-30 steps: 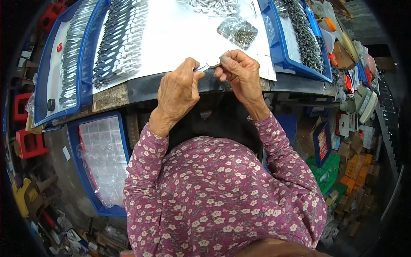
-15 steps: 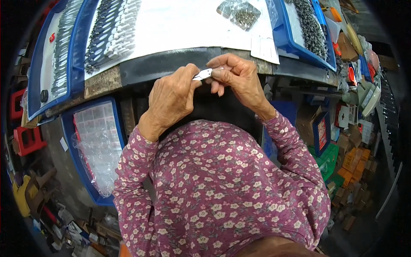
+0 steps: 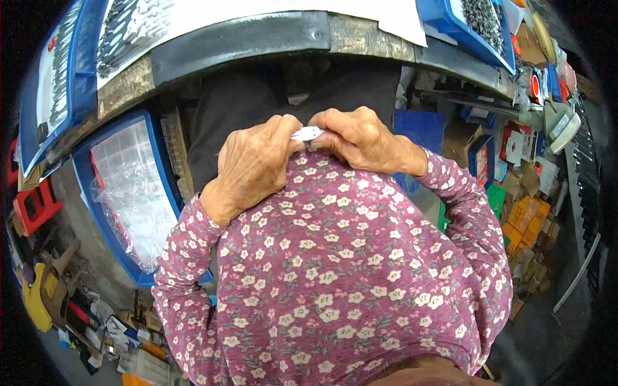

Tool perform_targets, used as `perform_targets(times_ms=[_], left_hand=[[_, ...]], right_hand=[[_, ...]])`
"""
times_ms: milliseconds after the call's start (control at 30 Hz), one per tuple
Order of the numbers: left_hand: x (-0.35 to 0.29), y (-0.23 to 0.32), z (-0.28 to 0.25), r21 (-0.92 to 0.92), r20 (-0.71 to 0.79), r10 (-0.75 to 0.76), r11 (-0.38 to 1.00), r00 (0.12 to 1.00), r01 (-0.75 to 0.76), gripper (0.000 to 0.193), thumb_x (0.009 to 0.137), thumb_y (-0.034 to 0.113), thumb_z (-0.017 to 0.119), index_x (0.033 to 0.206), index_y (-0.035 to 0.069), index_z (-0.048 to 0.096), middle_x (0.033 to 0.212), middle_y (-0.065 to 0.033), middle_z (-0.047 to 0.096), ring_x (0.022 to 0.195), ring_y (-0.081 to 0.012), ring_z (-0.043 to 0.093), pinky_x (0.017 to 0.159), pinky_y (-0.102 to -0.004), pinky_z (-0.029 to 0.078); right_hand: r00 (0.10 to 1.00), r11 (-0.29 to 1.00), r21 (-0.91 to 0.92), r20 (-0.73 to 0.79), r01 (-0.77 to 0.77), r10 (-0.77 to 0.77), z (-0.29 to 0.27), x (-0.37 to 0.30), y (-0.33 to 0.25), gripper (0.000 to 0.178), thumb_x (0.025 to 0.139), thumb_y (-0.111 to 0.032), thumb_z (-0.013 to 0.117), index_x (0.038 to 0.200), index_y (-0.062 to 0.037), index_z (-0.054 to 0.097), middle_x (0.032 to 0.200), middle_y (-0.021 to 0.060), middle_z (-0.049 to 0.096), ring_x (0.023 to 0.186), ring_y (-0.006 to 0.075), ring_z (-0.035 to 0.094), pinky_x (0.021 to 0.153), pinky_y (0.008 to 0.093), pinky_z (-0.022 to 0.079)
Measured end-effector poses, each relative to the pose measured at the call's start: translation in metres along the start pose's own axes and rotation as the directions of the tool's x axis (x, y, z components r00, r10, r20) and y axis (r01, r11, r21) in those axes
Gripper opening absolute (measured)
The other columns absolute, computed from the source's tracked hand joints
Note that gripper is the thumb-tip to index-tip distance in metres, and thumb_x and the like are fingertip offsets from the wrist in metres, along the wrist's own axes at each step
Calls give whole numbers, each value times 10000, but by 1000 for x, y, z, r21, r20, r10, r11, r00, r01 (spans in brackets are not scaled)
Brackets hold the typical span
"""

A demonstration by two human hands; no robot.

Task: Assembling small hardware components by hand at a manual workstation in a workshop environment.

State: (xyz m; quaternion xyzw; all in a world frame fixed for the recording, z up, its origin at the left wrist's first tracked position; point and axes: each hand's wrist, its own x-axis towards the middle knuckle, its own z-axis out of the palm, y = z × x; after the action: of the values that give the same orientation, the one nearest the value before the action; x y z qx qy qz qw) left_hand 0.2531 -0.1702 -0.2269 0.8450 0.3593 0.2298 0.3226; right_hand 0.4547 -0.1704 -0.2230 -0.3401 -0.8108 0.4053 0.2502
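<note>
A small silver-white elongated piece (image 3: 307,133), flat and pointed with small dark spots, looks like part of a pocket knife, though its kind is not certain. My left hand (image 3: 254,157) pinches one end, fingers closed and mostly curled out of sight. On the other end, my right hand (image 3: 364,140) is closed too, with thumb and bent fingers pressed against it. Both hands hold the piece just in front of the flowered shirt, below the workbench edge (image 3: 244,51). The fingers hide the piece's ends.
Blue trays (image 3: 82,83) of small metal parts stand at the bench's left, another blue tray (image 3: 460,35) at its right. White paper (image 3: 257,9) covers the bench top. Below left, a blue bin (image 3: 168,186) holds plastic-wrapped clear cases. Cardboard boxes (image 3: 528,222) crowd the right.
My hands have come down from the bench edge and closer to my body, still holding the piece. The view has shifted, so the bench now sits higher and shows less of its top.
</note>
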Motion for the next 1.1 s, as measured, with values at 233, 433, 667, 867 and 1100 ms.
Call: perform_targets(times_ms=[233, 433, 667, 867, 1100], left_hand=[[-15, 5, 17, -24, 94, -28, 999, 995, 30, 133, 767, 76, 579, 860, 42, 490, 693, -111, 534, 613, -281, 572, 504, -367, 424], [-19, 9, 24, -22, 95, 20, 1000, 995, -18, 154, 746, 65, 586, 851, 37, 477, 685, -111, 525, 607, -282, 570, 488, -370, 422], [-23, 9, 30, -63, 108, 32, 998, 994, -25, 222, 694, 12, 585, 883, 26, 470, 702, -124, 532, 613, -300, 571, 489, -379, 428], [-25, 10, 31, -69, 171, 13, 998, 985, -1, 246, 687, 1, 575, 910, 19, 473, 739, -133, 552, 633, -314, 577, 512, -379, 448], [-29, 5, 33, -83, 200, 12, 996, 980, 5, 269, 688, -5, 567, 941, 18, 479, 774, -147, 565, 676, -323, 584, 546, -377, 464]], right_hand=[[997, 999, 33, -71, 24, -22, 26, -23, 3, 154, 794, -85, 594, 852, 42, 529, 633, 152, 579, 509, 264, 594, 426, 308, 446], [994, 998, 30, -102, 48, -45, 34, -32, 4, 147, 785, -80, 600, 843, 39, 534, 626, 152, 572, 493, 265, 580, 416, 307, 430], [992, 999, 33, -119, 32, -28, 39, -38, 1, 155, 775, -78, 607, 857, 38, 545, 626, 154, 558, 510, 277, 573, 436, 318, 429], [992, 1000, 13, -124, 19, -18, 42, -41, -2, 149, 756, -30, 601, 871, 46, 545, 626, 156, 552, 519, 287, 571, 445, 329, 428], [998, 997, 75, -68, 22, -17, 44, -40, 4, 155, 729, 47, 561, 883, 54, 543, 629, 167, 548, 517, 293, 571, 445, 329, 428]])
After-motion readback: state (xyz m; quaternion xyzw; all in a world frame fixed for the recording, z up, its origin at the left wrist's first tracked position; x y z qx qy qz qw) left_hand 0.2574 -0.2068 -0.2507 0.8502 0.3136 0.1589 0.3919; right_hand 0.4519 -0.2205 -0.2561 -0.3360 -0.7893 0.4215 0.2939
